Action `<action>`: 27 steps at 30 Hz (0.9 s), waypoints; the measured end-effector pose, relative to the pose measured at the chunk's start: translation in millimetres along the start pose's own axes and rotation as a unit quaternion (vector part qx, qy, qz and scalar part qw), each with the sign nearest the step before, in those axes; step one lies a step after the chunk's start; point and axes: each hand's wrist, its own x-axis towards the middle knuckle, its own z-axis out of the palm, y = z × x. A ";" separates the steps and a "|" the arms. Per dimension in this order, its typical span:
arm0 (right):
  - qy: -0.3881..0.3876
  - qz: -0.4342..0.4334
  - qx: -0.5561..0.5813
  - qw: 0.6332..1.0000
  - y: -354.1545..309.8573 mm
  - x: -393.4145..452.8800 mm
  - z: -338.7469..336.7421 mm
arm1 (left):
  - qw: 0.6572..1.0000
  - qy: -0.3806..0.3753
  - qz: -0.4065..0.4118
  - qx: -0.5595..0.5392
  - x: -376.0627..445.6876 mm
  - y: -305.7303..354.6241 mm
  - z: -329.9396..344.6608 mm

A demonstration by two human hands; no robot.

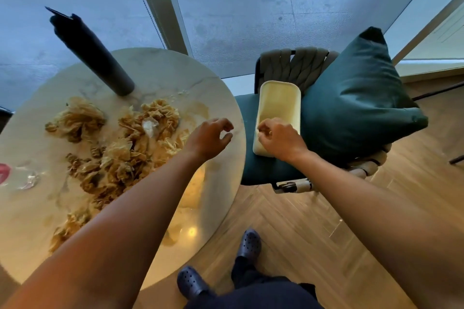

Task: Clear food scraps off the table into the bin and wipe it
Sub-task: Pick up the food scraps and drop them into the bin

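A person's left hand (211, 137) hovers over the right edge of a round marble counter (160, 65), its grip loosely curled and holding nothing. The right hand (278, 140) pinches the near rim of a pale yellow tray (280, 100) lying on a green chair seat (247, 165) just beside the counter, against a teal cushion (359, 98). Crumpled, stained paper scraps (120, 148) litter the counter's middle and left side; a dark cylinder (93, 50) stands toward its far edge.
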 end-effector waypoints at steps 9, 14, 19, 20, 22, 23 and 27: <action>-0.034 -0.070 -0.029 0.997 -67.9 -11.8 49.8 | 0.996 0.030 -0.083 0.010 -85.1 -77.4 -54.2; -0.057 -0.079 -0.022 0.995 -103.7 -22.9 77.1 | 0.993 0.037 -0.109 0.006 -131.4 -105.0 -67.3; -0.069 -0.092 -0.024 0.993 -127.3 -30.6 101.5 | 0.991 0.011 -0.134 0.011 -164.3 -126.3 -69.1; -0.071 -0.095 -0.026 0.993 -130.9 -31.7 105.8 | 0.991 0.010 -0.136 0.013 -169.2 -129.2 -68.3; -0.076 -0.102 -0.031 0.991 -138.1 -32.9 113.0 | 0.990 0.009 -0.137 0.018 -176.2 -133.3 -64.6; -0.080 -0.103 -0.034 0.991 -141.5 -32.9 117.0 | 0.990 0.006 -0.138 0.021 -178.9 -134.0 -62.7; -0.097 -0.102 -0.041 0.989 -154.0 -31.6 132.6 | 0.988 -0.029 -0.149 0.037 -187.6 -136.9 -56.5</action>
